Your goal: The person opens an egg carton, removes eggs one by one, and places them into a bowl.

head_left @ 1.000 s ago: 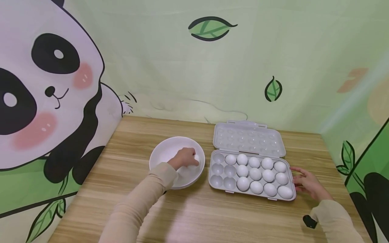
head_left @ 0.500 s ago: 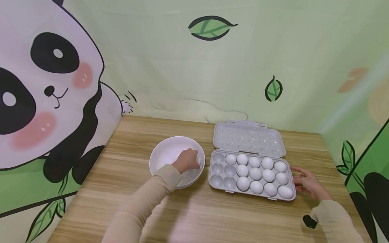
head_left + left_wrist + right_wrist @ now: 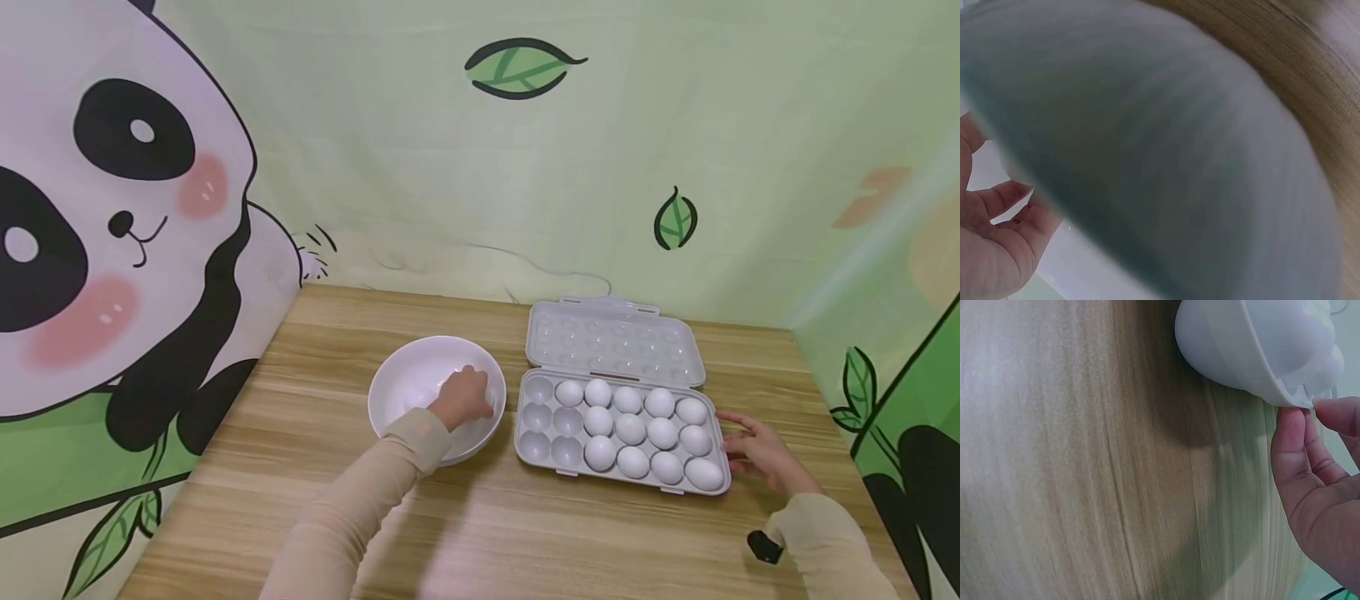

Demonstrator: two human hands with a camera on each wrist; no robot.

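Observation:
Inside the white bowl point(image 3: 397, 375), my left hand point(image 3: 462, 395) has its fingers curled round a white egg point(image 3: 1015, 170), mostly hidden by the fingers and the bowl wall. In the left wrist view the bowl's blurred outer wall point(image 3: 1147, 137) covers most of the hand's work. To the bowl's right lies an egg carton point(image 3: 528, 462) with its lid point(image 3: 615, 337) folded back. White eggs point(image 3: 630, 429) fill most of its cups; several cups point(image 3: 551, 432) at the left end are bare. My right hand point(image 3: 772, 458) pinches the carton's right rim between thumb and fingers point(image 3: 1290, 434).
Everything stands on a wood-grain table point(image 3: 562, 542). A printed cloth point(image 3: 375, 150) with a panda and leaves hangs behind it and at both sides. A small black object point(image 3: 765, 547) shows at the right sleeve's cuff.
My left hand has shifted slightly to the right inside the bowl, and less of the egg shows at its fingers. The right hand and the carton have not moved.

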